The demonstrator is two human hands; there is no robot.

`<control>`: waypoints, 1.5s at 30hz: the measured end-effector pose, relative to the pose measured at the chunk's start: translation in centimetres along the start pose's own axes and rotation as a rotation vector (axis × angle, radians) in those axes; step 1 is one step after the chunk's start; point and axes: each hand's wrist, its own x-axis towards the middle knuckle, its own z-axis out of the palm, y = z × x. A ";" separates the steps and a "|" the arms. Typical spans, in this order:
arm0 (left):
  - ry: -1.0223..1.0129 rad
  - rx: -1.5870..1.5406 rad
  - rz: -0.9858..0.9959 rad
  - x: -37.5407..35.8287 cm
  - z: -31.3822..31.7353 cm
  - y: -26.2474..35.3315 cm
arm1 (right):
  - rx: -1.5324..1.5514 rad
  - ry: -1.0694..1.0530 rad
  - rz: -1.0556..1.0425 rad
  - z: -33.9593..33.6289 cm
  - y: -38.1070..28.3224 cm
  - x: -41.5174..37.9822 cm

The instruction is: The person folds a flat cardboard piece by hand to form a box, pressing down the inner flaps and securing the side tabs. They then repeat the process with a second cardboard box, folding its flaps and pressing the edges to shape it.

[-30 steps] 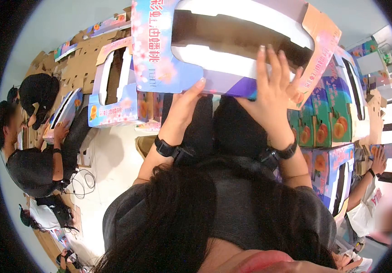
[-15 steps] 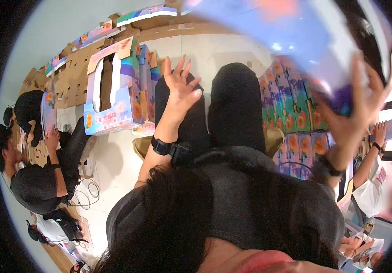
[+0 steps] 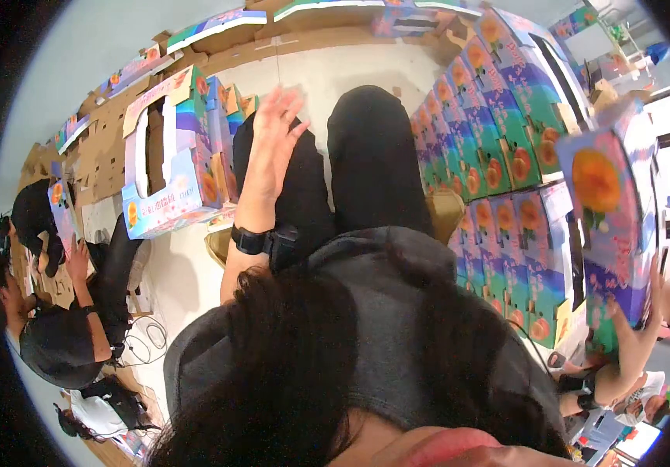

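My left hand (image 3: pixel 277 144) is raised over my left thigh, fingers apart and slightly blurred, holding nothing. At the right side, my right hand (image 3: pixel 637 331) holds a printed carton (image 3: pixel 603 202) by its lower end, fingers along its side. The carton stands out to the right, beside rows of similar cartons (image 3: pixel 498 109) with peach pictures. A lower row of cartons (image 3: pixel 518 249) lies nearer to me. Left of my left hand stands an open-topped carton (image 3: pixel 165 156) with a long slot.
Brown cardboard sheets (image 3: pixel 105 140) lie at the left and along the back. Co-workers in dark clothes (image 3: pixel 63 327) sit at the left, one holding a carton. A cable (image 3: pixel 148 335) lies on the floor. Other people are at the lower right.
The carton in my right hand has moved from the upper front out to the right and down. My left hand has shifted slightly left. The view has turned right, showing more stacked cartons.
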 end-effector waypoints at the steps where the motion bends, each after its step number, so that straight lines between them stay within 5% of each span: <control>1: -0.036 -0.119 -0.059 0.1 -0.2 0.5 | 0.015 0.000 0.072 0.2 0.8 -1.1; 6: -0.121 -0.425 -0.162 -0.1 -1.8 2.0 | 0.146 0.077 0.183 3.3 4.2 -4.0; 8: -0.105 -0.448 -0.142 -0.3 -2.7 2.2 | -0.137 -0.002 0.201 3.7 6.0 -4.1; 24: -0.025 -0.734 -0.091 -1.1 -4.7 4.5 | 0.267 -0.094 0.213 12.2 15.0 -2.3; 30: -0.064 -0.765 -0.003 -1.3 -4.5 4.2 | -0.082 -0.252 0.329 12.1 14.7 -1.2; 32: -0.075 -0.765 0.001 -1.3 -4.3 4.2 | -0.635 -0.187 0.382 12.1 13.0 -1.0; 34: -0.060 -0.756 0.003 -1.5 -4.5 4.4 | -0.700 -0.166 0.277 11.3 8.9 0.7; 38: -0.008 -0.708 0.032 -1.9 -4.8 5.3 | -0.069 -0.243 -0.139 9.5 -1.5 6.8; 41: 0.055 -0.645 0.072 -2.5 -5.5 6.1 | 0.090 -0.626 -0.451 10.2 -10.3 11.2; 45: 0.073 -0.523 0.111 -3.8 -7.1 7.0 | -0.030 -0.590 -0.912 18.1 -14.8 14.3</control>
